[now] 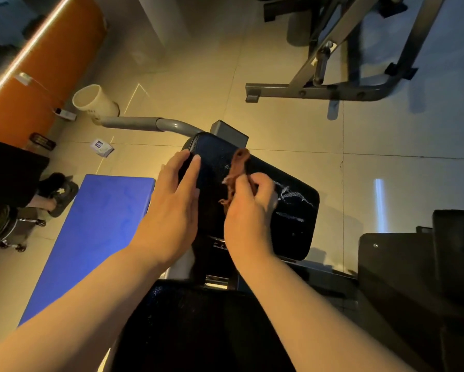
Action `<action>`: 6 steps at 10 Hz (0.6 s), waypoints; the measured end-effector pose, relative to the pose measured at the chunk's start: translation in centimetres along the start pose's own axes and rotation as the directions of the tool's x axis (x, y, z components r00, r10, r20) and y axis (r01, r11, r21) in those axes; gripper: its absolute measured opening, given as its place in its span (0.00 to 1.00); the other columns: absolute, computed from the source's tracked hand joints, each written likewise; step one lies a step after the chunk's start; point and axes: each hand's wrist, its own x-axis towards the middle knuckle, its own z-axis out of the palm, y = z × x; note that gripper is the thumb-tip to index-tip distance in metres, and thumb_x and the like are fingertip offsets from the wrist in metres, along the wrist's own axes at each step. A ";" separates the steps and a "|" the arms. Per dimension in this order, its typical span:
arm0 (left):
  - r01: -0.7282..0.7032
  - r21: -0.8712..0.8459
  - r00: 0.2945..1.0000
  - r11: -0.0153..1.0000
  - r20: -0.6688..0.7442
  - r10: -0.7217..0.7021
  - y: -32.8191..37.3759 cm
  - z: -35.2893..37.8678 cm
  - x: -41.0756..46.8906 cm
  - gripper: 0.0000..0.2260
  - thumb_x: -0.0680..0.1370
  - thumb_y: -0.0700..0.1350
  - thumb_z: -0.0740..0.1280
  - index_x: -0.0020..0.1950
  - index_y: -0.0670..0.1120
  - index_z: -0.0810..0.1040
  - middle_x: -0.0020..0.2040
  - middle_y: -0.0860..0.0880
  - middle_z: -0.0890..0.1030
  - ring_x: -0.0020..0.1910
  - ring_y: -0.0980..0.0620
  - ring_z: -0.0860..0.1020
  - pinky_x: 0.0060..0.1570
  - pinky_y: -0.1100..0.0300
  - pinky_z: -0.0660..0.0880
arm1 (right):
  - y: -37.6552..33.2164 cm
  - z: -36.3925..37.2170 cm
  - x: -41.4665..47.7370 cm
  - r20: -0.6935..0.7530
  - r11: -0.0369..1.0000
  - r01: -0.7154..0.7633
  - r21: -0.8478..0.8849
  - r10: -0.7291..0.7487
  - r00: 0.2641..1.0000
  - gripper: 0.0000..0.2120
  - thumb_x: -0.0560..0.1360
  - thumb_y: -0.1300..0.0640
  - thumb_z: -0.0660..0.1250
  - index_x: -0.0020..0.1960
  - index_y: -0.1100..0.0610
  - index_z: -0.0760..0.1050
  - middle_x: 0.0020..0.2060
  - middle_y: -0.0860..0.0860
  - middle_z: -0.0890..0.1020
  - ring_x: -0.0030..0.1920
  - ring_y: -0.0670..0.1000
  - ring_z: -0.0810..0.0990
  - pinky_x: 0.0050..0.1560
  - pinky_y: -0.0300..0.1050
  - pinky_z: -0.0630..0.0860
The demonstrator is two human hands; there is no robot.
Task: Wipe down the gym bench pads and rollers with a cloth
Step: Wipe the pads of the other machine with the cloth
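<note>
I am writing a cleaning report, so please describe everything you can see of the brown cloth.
The cloth is a small reddish-brown rag, soft-looking, bunched into a narrow crumpled strip. The right hand pinches its lower part with curled fingers; a short ragged end sticks out beside the hand, and the upper end reaches away over the black pad. Whether it touches the pad I cannot tell. The left hand does not touch it.
</note>
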 end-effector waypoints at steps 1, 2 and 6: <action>-0.027 -0.047 0.999 0.999 0.021 0.028 -0.3 0.5 -0.2 0.23 0.83 0.40 0.52 0.78 0.37 0.59 0.80 0.39 0.55 0.80 0.42 0.55 0.72 0.38 0.64 | 0.4 1.3 -1.9 0.065 0.991 0.071 -0.110 -0.064 0.996 0.19 0.80 0.59 0.58 0.70 0.52 0.70 0.67 0.54 0.64 0.60 0.49 0.68 0.61 0.44 0.72; -0.014 -0.035 1.000 0.999 -0.009 0.014 0.2 0.4 -0.1 0.24 0.85 0.48 0.49 0.78 0.37 0.61 0.80 0.39 0.57 0.79 0.43 0.58 0.73 0.42 0.65 | -0.7 2.4 -1.2 0.106 0.935 0.305 -0.180 -0.290 0.951 0.24 0.76 0.55 0.55 0.70 0.53 0.72 0.65 0.58 0.70 0.63 0.55 0.69 0.63 0.52 0.70; 0.071 0.083 0.997 0.994 -0.031 -0.069 1.1 0.8 -0.1 0.24 0.82 0.43 0.56 0.79 0.41 0.62 0.79 0.42 0.59 0.78 0.43 0.61 0.73 0.47 0.65 | -0.6 2.7 0.7 0.172 0.951 0.310 -0.022 -0.302 0.938 0.25 0.82 0.64 0.59 0.78 0.54 0.61 0.77 0.45 0.59 0.78 0.41 0.51 0.75 0.39 0.57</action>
